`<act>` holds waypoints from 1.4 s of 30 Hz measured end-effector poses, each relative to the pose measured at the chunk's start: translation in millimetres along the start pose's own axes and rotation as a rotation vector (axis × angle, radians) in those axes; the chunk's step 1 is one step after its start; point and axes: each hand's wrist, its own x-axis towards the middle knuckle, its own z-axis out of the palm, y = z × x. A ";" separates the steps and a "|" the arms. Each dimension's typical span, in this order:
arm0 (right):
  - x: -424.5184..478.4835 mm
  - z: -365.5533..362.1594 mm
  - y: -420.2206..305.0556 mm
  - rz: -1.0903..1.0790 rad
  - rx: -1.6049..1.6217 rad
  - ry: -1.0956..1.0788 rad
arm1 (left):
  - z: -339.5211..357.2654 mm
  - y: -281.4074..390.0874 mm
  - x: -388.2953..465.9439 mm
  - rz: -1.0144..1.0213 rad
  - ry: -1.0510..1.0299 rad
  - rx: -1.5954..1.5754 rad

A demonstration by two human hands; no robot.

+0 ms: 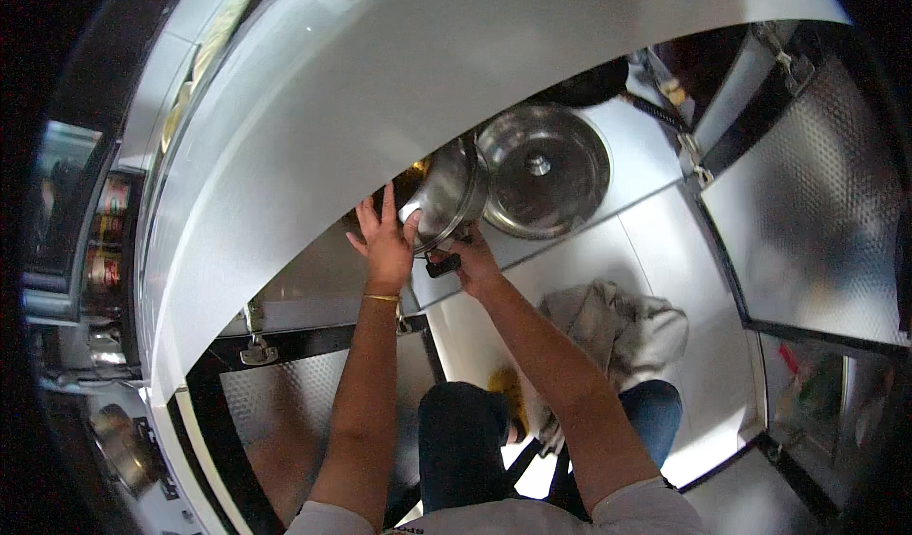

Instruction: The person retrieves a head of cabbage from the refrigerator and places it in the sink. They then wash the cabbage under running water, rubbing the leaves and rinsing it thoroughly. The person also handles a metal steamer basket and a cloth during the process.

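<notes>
Before me, inside an open low cabinet, my right hand (474, 260) grips a steel pot (452, 196) by its black side handle (443, 265). The pot is tilted on its side. My left hand (388, 239) is spread at the pot's left, its thumb by the metal and its fingertips reaching under the counter edge. Right of the pot, and close against it, a round steel lid (545, 171) with a small central knob lies on the white cabinet shelf (641, 143). Dark items behind the pot are partly hidden by the counter.
A white countertop (427, 57) overhangs the cabinet. Open doors with textured metallic inner faces stand at right (819, 200) and lower left (285, 399). A crumpled grey cloth (620, 328) lies on the pale floor (670, 250) near my knees. Another metal pot (125, 449) is at far left.
</notes>
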 end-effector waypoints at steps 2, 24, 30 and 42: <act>18.4 14.4 0.2 -0.017 -0.009 -0.036 | 5.6 -8.0 9.2 -0.018 0.020 -0.038; 142.2 38.1 15.4 0.021 -0.112 0.095 | 45.9 -72.7 111.7 0.272 0.082 0.025; 151.3 -1.2 0.2 -0.033 -0.135 -0.029 | 28.7 -29.7 122.7 0.080 0.118 0.055; 108.7 25.8 0.2 -0.227 -0.380 -0.017 | 62.0 -132.0 211.6 0.348 0.259 -0.135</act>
